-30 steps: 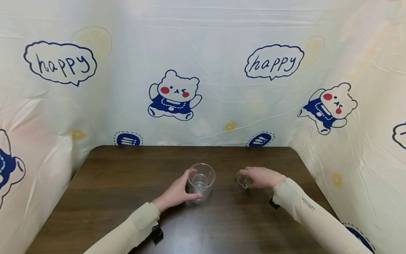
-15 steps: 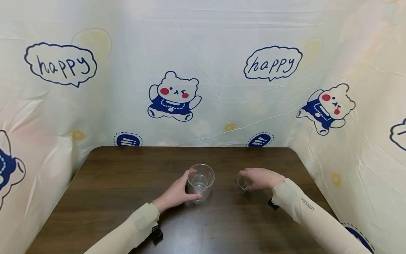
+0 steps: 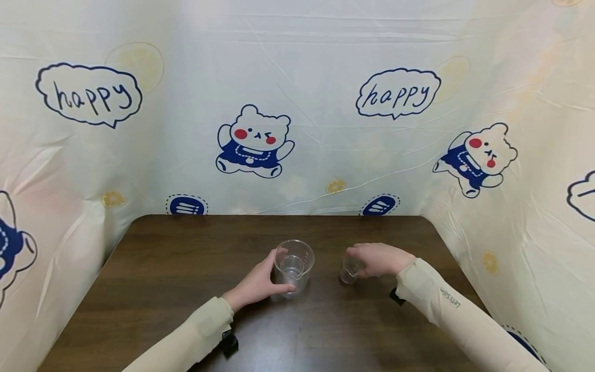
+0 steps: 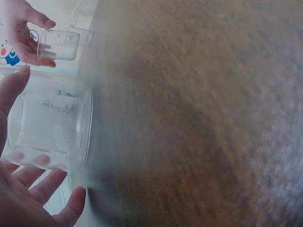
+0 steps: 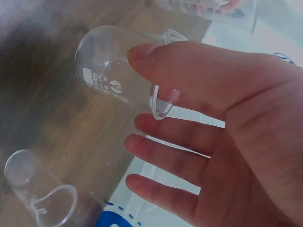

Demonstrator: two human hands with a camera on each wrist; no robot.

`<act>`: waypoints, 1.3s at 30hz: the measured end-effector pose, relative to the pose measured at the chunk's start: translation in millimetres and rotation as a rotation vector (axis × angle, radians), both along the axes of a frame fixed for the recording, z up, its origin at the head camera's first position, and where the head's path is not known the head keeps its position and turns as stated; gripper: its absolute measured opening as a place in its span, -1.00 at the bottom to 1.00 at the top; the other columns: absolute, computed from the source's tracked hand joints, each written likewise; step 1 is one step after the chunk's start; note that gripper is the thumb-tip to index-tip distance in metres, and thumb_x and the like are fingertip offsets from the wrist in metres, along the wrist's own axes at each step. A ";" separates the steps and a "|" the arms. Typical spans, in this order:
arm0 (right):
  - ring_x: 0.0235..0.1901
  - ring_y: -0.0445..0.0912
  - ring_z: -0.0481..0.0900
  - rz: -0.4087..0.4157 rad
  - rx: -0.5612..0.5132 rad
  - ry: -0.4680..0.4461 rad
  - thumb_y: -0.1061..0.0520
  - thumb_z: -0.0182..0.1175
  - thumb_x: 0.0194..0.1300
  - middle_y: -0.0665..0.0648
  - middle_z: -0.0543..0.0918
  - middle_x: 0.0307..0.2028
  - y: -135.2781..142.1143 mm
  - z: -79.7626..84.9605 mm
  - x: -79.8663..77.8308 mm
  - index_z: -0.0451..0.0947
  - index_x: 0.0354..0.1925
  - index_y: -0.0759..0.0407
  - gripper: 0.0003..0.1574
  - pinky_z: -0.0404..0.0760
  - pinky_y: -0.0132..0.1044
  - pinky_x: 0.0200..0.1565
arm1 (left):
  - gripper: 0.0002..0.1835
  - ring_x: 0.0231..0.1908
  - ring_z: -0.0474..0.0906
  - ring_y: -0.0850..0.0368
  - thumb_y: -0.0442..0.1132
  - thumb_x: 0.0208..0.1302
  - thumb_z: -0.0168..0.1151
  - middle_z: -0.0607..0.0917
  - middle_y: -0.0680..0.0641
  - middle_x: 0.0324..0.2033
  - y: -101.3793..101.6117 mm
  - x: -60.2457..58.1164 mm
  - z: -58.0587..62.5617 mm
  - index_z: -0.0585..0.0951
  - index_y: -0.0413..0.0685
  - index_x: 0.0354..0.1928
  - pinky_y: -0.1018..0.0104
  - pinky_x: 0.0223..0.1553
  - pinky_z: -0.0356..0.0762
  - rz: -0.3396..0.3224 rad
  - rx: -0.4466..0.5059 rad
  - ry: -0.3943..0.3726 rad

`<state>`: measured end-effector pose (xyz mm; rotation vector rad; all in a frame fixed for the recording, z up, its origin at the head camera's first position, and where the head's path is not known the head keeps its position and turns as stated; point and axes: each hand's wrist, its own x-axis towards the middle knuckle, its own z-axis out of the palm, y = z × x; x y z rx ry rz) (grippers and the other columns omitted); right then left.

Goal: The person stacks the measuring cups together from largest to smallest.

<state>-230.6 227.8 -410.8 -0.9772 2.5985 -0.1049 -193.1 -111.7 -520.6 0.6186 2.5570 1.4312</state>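
Note:
My left hand (image 3: 257, 283) grips a large clear glass beaker (image 3: 304, 279), thumb at its near side and fingers at its far side. A smaller glass beaker stands inside it. To the right, my right hand (image 3: 378, 259) pinches a small 50 ml beaker (image 5: 106, 66) near its rim between thumb and index finger, while the other fingers extend below. In the head view this small beaker (image 3: 347, 273) is partly covered by the hand. A still smaller glass beaker (image 5: 42, 189) stands beside it in the right wrist view; the right hand hides it in the head view.
A dark brown wooden table (image 3: 186, 268) carries the glassware. A pale printed curtain (image 3: 321, 155) with bears and lettering hangs close around its back and sides.
The right hand has shifted slightly left with the 50 ml beaker, toward the large beaker. The left hand keeps its grip and has hardly moved.

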 end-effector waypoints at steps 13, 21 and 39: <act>-0.13 -0.07 0.64 0.030 0.009 0.018 0.09 0.51 0.23 0.08 0.66 -0.03 -10.1 16.0 4.5 0.59 0.13 0.12 -0.48 0.68 -0.07 -0.03 | 0.05 0.38 0.42 -0.06 0.04 0.10 0.64 0.44 -0.04 0.44 -0.3 -1.0 -0.5 0.23 0.02 0.54 -0.11 0.34 0.38 -0.001 0.006 -0.002; -0.12 -0.09 0.63 0.010 0.004 0.019 0.09 0.49 0.25 0.05 0.66 -0.03 -14.8 37.0 6.1 0.60 0.12 0.10 -0.51 0.67 -0.07 0.01 | 0.06 0.37 0.43 -0.04 0.07 0.10 0.64 0.43 -0.04 0.45 -0.7 -2.0 -1.3 0.23 0.02 0.54 -0.10 0.34 0.39 -0.002 -0.004 0.004; -0.09 -0.10 0.62 0.070 -0.007 0.041 0.07 0.45 0.27 0.03 0.67 -0.03 -22.0 65.2 1.6 0.61 0.11 0.08 -0.54 0.66 -0.09 0.02 | 0.04 0.37 0.44 -0.06 0.05 0.11 0.64 0.45 -0.06 0.44 -0.1 -0.6 0.4 0.24 0.00 0.53 -0.11 0.32 0.41 0.007 -0.007 0.004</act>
